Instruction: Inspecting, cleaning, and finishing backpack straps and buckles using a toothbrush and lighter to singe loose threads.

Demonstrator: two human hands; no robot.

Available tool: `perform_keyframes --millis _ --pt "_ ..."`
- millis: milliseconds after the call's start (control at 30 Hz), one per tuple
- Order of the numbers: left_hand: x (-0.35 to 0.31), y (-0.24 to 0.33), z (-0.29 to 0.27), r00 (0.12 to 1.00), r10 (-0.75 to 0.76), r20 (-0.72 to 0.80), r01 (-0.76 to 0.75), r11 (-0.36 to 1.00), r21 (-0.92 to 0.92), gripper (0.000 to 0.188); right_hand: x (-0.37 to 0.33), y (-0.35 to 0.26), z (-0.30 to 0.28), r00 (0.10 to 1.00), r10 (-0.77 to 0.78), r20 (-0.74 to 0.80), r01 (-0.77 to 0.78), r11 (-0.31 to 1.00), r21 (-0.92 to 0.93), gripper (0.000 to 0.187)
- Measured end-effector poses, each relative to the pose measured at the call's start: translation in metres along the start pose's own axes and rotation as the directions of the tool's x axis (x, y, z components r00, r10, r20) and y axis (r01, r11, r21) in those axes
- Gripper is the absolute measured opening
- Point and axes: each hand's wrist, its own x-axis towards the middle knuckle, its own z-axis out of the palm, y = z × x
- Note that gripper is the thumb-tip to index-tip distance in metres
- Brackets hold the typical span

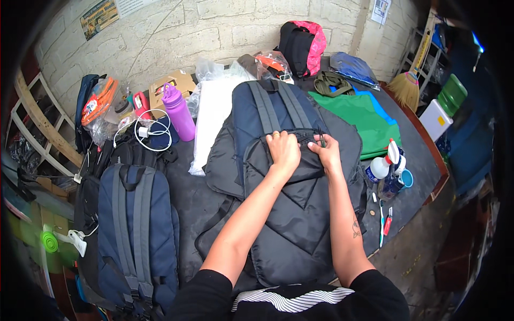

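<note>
A black backpack [292,235] lies before me, its padded panel and straps facing up. Beneath its top edge is a navy backpack [245,115] with two grey straps. At the black bag's upper edge my left hand [284,151] is closed, fingers curled on the gathered black fabric. Just to its right, my right hand [327,154] pinches a small dark pointed tool [321,140] with a bit of green on it, perhaps thread snips. Its tip points up, close to the fabric edge. The part of the tool inside my fingers is hidden.
Another navy backpack [119,214] lies at the left. A purple bottle [179,115], white plastic-wrapped sheets [217,101] and a pink-and-black backpack [302,48] stand farther back. On the right are green fabric [358,117], a spray bottle [380,165], a blue cup [406,178] and a red cutter [388,220].
</note>
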Motion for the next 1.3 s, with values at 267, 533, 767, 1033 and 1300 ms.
perform_keyframes --millis 267,533,767,1033,1300 --pt "-0.005 0.001 -0.014 0.941 0.337 -0.019 -0.331 0.933 0.141 0.017 -0.017 0.01 -0.002 0.994 -0.097 -0.044 0.101 0.99 0.1 0.026" --pt "-0.003 -0.009 -0.012 0.983 0.183 0.018 -0.183 0.983 -0.004 0.02 -0.023 0.011 0.006 0.986 -0.154 -0.063 0.162 0.973 0.162 0.025" --pt "0.001 -0.052 -0.052 0.965 0.049 0.256 -0.005 0.985 -0.171 0.018 -0.021 0.025 -0.034 0.971 -0.017 -0.237 -0.031 0.98 -0.196 0.027" --pt "0.028 -0.116 -0.021 0.847 -0.19 0.497 0.496 0.62 -0.608 0.031 -0.042 -0.043 0.029 0.89 -0.449 -0.087 0.296 0.711 -0.638 0.036" --pt "0.021 -0.074 -0.019 0.963 -0.252 0.098 0.265 0.811 -0.521 0.014 -0.031 -0.039 0.073 0.903 -0.397 0.166 0.368 0.512 -0.776 0.024"
